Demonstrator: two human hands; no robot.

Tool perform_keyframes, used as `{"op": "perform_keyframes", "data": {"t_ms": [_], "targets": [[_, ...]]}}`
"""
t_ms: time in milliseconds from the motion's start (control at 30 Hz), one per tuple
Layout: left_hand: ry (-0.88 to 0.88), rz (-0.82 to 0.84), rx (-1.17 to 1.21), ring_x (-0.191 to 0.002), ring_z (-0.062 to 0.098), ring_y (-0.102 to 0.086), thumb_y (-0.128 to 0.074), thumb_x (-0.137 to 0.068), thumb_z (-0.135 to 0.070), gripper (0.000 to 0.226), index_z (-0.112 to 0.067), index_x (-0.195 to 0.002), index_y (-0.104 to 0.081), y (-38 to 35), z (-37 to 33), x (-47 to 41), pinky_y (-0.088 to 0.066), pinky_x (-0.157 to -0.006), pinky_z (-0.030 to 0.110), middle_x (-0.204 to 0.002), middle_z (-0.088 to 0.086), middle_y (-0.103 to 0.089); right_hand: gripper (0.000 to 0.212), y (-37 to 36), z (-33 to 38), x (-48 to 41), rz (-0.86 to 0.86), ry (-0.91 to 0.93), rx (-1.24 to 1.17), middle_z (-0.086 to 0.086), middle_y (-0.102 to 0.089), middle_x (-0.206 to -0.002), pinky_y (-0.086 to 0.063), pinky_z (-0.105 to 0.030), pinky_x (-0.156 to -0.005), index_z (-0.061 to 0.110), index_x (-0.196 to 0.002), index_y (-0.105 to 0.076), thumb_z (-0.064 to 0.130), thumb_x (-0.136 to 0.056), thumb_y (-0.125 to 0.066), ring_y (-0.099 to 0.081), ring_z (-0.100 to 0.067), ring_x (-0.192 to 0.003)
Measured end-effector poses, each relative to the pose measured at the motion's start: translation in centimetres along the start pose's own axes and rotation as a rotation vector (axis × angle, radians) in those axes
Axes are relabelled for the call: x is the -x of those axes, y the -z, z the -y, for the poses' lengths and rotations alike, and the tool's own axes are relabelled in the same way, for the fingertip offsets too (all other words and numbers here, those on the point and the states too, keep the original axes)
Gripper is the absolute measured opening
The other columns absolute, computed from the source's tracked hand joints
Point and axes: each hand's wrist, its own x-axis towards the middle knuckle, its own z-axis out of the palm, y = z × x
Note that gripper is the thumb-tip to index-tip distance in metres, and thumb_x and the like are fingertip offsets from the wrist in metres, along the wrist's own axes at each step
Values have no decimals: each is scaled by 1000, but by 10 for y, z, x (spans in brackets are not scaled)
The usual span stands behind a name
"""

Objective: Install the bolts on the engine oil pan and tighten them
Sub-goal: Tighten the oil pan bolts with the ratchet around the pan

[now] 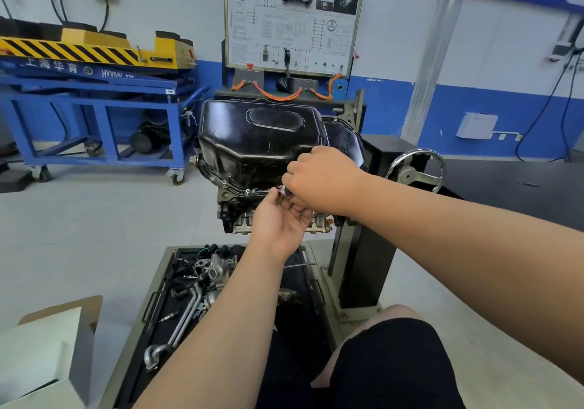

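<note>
Nearest of all, below the oil pan [259, 136] and towards the viewer, a knee in dark shorts [388, 361] shows. An open cardboard box [47, 345] sits on the floor to the pan's lower left. Also below the pan lies a dark parts tray [158, 269] holding metal pipes [189, 310] and small fittings.

Both hands meet at the pan's near edge. The left hand [281, 222] is turned palm up and cupped, its fingers loosely curled, its thumb reaching up towards the pan's flange. Whether anything lies in it cannot be told. The right hand [322, 181] hangs just above it, knuckles up, fingers curled and pinching a small silver metal piece [286, 191] right at the flange. It is too small to tell whether it is a bolt or a socket.

The black oil pan sits upside down on top of the engine [240, 215]. Along its near-left flange, bolts [224, 183] are already seated.

A chrome handwheel [414, 168] stands right of the pan. A blue cart [94, 105] carrying a yellow-and-black striped unit stands far left of it. Behind the pan rises a wiring training board [294, 19].
</note>
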Motion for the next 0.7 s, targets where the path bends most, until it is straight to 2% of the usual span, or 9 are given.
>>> {"op": "perform_keyframes", "data": {"t_ms": [300, 467, 700], "targets": [[4, -9, 8, -63, 14, -54, -33, -103, -34, 37, -14, -80, -53, 0, -3, -4, -44, -67, 29, -61, 0, -60, 22, 2, -2, -4, 23, -5, 7, 1, -62, -100, -30, -29, -68, 18, -106, -62, 24, -97, -43, -58, -20, -91], [19, 0, 40, -58, 12, -50, -34, -103, -35, 38, -16, -76, -54, 5, -1, -6, -44, -62, 27, -61, 0, -58, 21, 2, -2, -8, 38, 9, 27, 2, -61, -99, -31, -30, -68, 19, -106, -62, 22, -95, -44, -57, -19, -91], [6, 7, 11, -56, 12, -51, -34, -103, -36, 37, -15, -80, -55, 7, -3, -7, -45, -63, 27, -62, -1, -59, 21, 4, -2, -8, 29, 12, 27, 1, -61, -97, -30, -30, -67, 18, -104, -62, 25, -96, -44, -56, -18, -87]]}}
